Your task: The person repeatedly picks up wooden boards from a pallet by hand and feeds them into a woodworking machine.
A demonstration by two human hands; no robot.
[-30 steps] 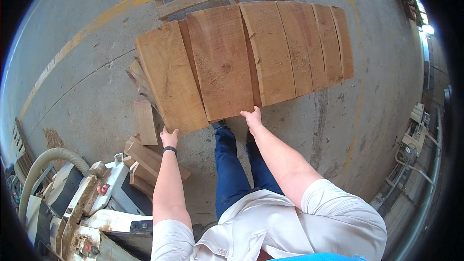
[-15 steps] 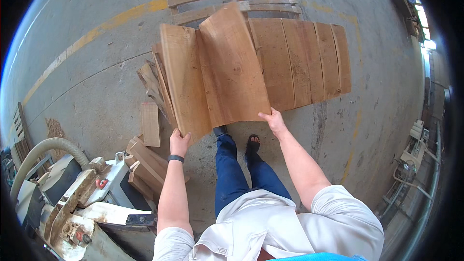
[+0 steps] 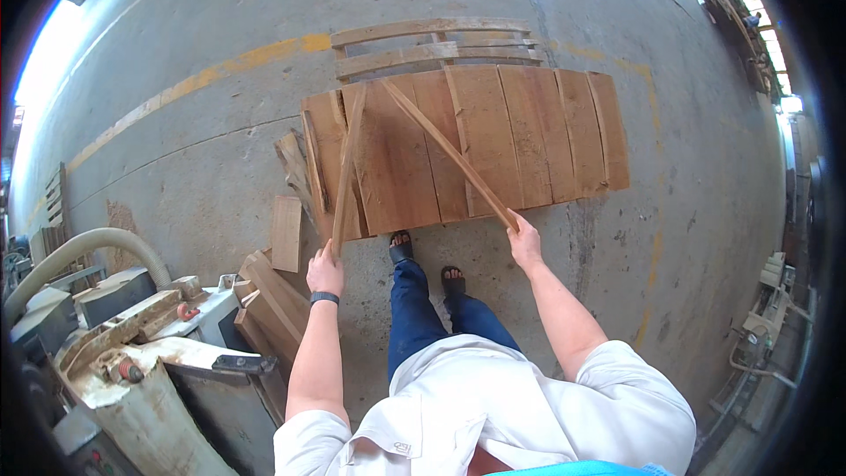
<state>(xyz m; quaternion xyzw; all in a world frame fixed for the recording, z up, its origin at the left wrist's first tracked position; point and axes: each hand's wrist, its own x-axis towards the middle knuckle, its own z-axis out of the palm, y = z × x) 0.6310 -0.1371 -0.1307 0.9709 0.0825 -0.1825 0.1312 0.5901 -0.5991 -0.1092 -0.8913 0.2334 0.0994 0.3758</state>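
My left hand (image 3: pixel 325 273), a dark band on its wrist, is closed round the near end of a wooden board (image 3: pixel 347 172) seen almost edge-on. In my right hand (image 3: pixel 526 243) is the near end of a second wooden board (image 3: pixel 454 157), also turned on edge and slanting away to the left. The far ends of the two come close together, so they spread in a V toward me. Beneath them lies a row of wide brown planks (image 3: pixel 520 128) side by side, some with rough surfaces.
A slatted wooden pallet (image 3: pixel 397 59) shows behind the planks. Offcuts (image 3: pixel 286 234) and leaning wood pieces (image 3: pixel 278 295) are at the left, near a machine (image 3: pixel 167 335) with a pale hose (image 3: pixel 97 242). Pipes and metal parts (image 3: pixel 767 335) run along the right. Yellow lines (image 3: pixel 256 57) mark the concrete floor.
Both held boards have turned from showing their broad faces to standing on edge, uncovering more planks below. My right hand has shifted slightly right and down.
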